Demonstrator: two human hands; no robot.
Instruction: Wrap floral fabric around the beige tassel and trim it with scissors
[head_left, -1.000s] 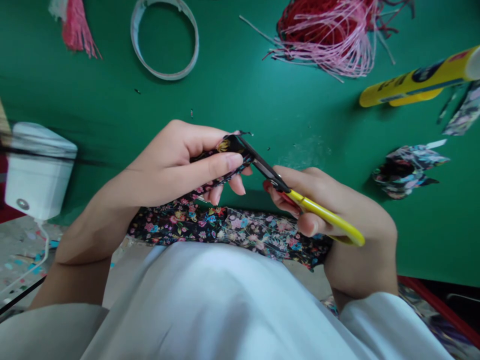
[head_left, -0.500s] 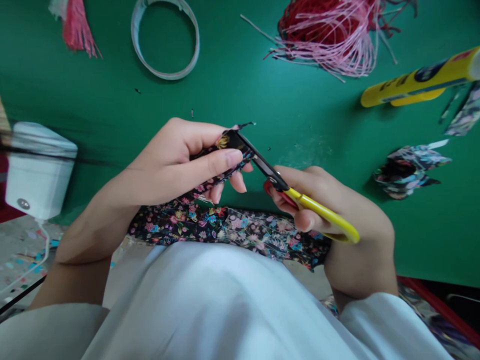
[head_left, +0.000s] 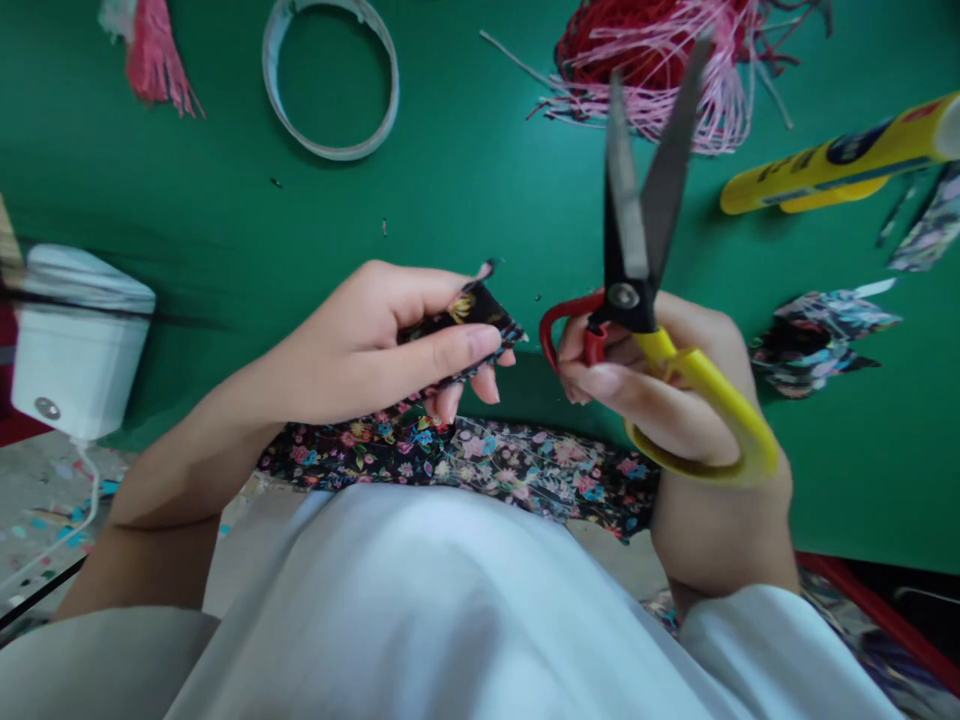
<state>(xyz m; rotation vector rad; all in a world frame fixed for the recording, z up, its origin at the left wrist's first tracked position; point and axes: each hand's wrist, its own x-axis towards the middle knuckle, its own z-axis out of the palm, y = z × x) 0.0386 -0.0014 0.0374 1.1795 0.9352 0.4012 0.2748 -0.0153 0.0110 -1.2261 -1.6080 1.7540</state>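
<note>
My left hand (head_left: 382, 350) pinches a dark floral fabric piece (head_left: 484, 312) between thumb and fingers, with its pointed corner sticking out to the right. A thin frayed bit curls up from the fabric's top edge. In my right hand (head_left: 660, 390) are scissors (head_left: 630, 290) with one red and one yellow handle. Their blades point away from me, parted, and apart from the fabric. Below both hands, along the table's near edge, lies a longer floral fabric strip (head_left: 517, 460); whether it joins the held piece is hidden.
On the green table (head_left: 465, 190) are a tape ring (head_left: 271, 75), a pink tassel (head_left: 156, 60) and a bundle of red and pink cords (head_left: 652, 50). A yellow tube (head_left: 840, 155) and a crumpled floral scrap (head_left: 817, 340) lie right. A white box with a cord (head_left: 82, 340) stands left.
The scissors have left the fabric's edge and swung to the right, now pointing away with blades apart. My left hand has shifted slightly right and nearer with the fabric.
</note>
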